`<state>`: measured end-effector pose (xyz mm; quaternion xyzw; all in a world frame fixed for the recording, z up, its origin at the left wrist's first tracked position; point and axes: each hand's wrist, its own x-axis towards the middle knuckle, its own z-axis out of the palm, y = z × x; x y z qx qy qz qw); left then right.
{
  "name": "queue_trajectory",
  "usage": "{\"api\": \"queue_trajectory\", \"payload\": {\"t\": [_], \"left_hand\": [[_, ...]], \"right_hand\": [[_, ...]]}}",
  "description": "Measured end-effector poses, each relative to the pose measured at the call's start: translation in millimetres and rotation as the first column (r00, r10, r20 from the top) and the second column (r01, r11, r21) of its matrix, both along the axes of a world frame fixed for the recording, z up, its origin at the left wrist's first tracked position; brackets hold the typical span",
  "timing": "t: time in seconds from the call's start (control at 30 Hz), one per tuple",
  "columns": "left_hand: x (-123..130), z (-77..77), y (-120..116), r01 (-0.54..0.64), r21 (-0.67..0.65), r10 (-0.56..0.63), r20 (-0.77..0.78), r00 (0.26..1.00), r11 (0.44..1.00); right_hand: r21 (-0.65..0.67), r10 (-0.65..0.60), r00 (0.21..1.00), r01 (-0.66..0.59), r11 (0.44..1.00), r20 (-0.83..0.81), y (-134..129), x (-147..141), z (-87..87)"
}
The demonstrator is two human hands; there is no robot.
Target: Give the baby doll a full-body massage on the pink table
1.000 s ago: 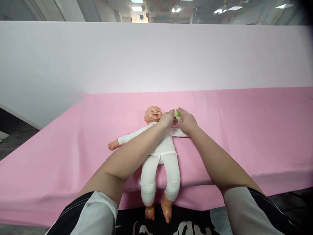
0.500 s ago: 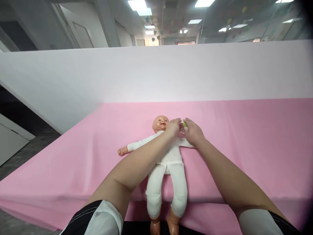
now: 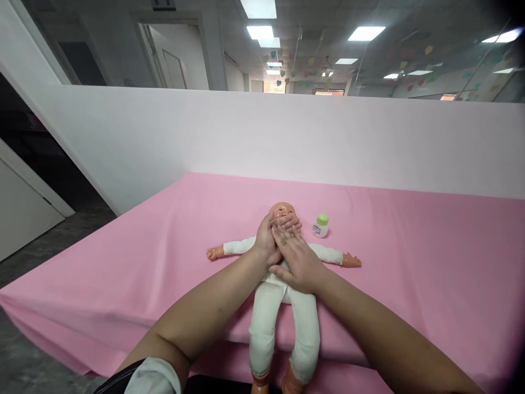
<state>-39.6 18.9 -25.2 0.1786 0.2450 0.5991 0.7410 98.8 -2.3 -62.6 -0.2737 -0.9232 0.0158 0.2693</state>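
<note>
A baby doll (image 3: 266,314) with a white cloth body lies on its back, arms spread, head away from me. Over its chest and lower face, my left hand (image 3: 268,241) is held palm up with its fingers stretched out. My right hand (image 3: 299,260) lies flat across the left palm and fingers, its own fingers extended. Neither hand grips anything. Beside the doll's head, on the right, stands a small white jar (image 3: 320,229) with a light green lid on.
Pink cloth (image 3: 410,262) covers the table under the doll. A low white partition (image 3: 328,142) runs along the back and left. The doll's feet reach the front edge. A grey floor shows at the lower left.
The green-lidded jar, earlier between my hands, now stands on the cloth. My hands have come together, palm on palm, over the doll's chest. The view has shifted.
</note>
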Motion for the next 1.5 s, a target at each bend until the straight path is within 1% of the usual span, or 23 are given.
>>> {"api": "queue_trajectory", "payload": {"t": [0.03, 0.1, 0.17, 0.23, 0.3, 0.37, 0.43, 0.57, 0.73, 0.83, 0.93, 1.0, 1.07, 1.17, 1.27, 1.37, 1.5], "left_hand": [[-2.6, 0.9, 1.3, 0.009, -0.002, -0.009, 0.022, 1.0, 1.0], [-10.7, 2.7, 6.2, -0.009, 0.001, 0.009, 0.053, 0.999, 1.0], [-21.1, 3.5, 12.2, -0.02, 0.014, 0.019, 0.071, 0.997, 1.0], [-30.1, 2.8, 16.8, -0.011, 0.031, 0.008, 0.092, 0.996, 0.999], [-34.2, 0.9, 18.6, 0.013, 0.032, -0.016, 0.115, 0.993, 0.999], [-32.4, -1.5, 17.7, 0.045, 0.032, -0.048, 0.132, 0.99, 0.999], [-26.5, -3.7, 14.7, 0.08, 0.049, -0.086, 0.133, 0.987, 0.996], [-12.2, -6.2, 6.8, 0.137, 0.059, -0.142, 0.091, 0.986, 0.989], [-1.0, -7.8, 1.7, 0.097, 0.058, -0.099, 0.036, 0.994, 0.994], [-2.0, -7.2, 3.9, 0.11, 0.042, -0.111, 0.026, 0.993, 0.993], [-9.7, -4.3, 8.7, 0.084, 0.051, -0.085, 0.026, 0.996, 0.995], [-16.5, -1.2, 11.5, 0.059, 0.051, -0.061, 0.036, 0.997, 0.997], [-22.6, 2.2, 13.2, 0.047, 0.044, -0.05, 0.053, 0.997, 0.998], [-27.7, 5.4, 13.4, 0.066, 0.038, -0.069, 0.08, 0.994, 0.997], [-26.4, 4.9, 11.3, 0.101, 0.038, -0.105, 0.104, 0.989, 0.994], [-19.3, 1.7, 6.5, 0.147, 0.057, -0.151, 0.085, 0.985, 0.988], [-6.8, -3.3, -0.7, 0.186, 0.044, -0.189, 0.078, 0.979, 0.982]], "right_hand": [[-0.013, -0.024, 0.999, 0.024, 1.0, 0.029, -0.3, -0.9, -1.2], [-0.02, -0.051, 0.995, 0.053, 0.998, 0.08, 1.3, 1.4, -1.7], [-0.027, -0.037, 0.993, 0.041, 0.999, 0.113, 1.9, 5.2, -0.2], [-0.05, 0.034, 0.991, -0.028, 0.998, 0.13, -0.2, 7.2, 1.9], [-0.078, 0.134, 0.983, -0.125, 0.989, 0.124, -4.2, 7.2, 3.4], [-0.099, 0.205, 0.974, -0.195, 0.976, 0.101, -7.9, 6.4, 3.7], [-0.102, 0.224, 0.971, -0.215, 0.971, 0.086, -9.6, 5.9, 3.2], [-0.083, 0.162, 0.983, -0.155, 0.984, 0.086, -6.4, 6.8, 1.0], [-0.091, 0.041, 0.998, -0.038, 0.995, 0.036, 1.5, 8.3, -4.0], [-0.089, -0.039, 0.998, 0.044, 0.995, 0.054, 4.6, 9.0, -6.4], [-0.075, -0.089, 0.989, 0.099, 0.992, 0.121, 5.4, 10.4, -4.5], [-0.062, -0.071, 0.985, 0.082, 0.995, 0.159, 4.9, 11.9, -0.5], [-0.048, -0.004, 0.984, 0.013, 0.999, 0.178, 3.4, 13.6, 4.3], [-0.041, 0.122, 0.978, -0.117, 0.992, 0.171, -0.2, 14.7, 8.7], [-0.047, 0.194, 0.97, -0.189, 0.981, 0.149, -3.7, 13.4, 7.5], [-0.032, 0.191, 0.973, -0.188, 0.982, 0.128, -4.1, 11.5, 3.0], [0.018, 0.11, 0.986, -0.113, 0.993, 0.128, 1.2, 11.1, -1.3]]}}
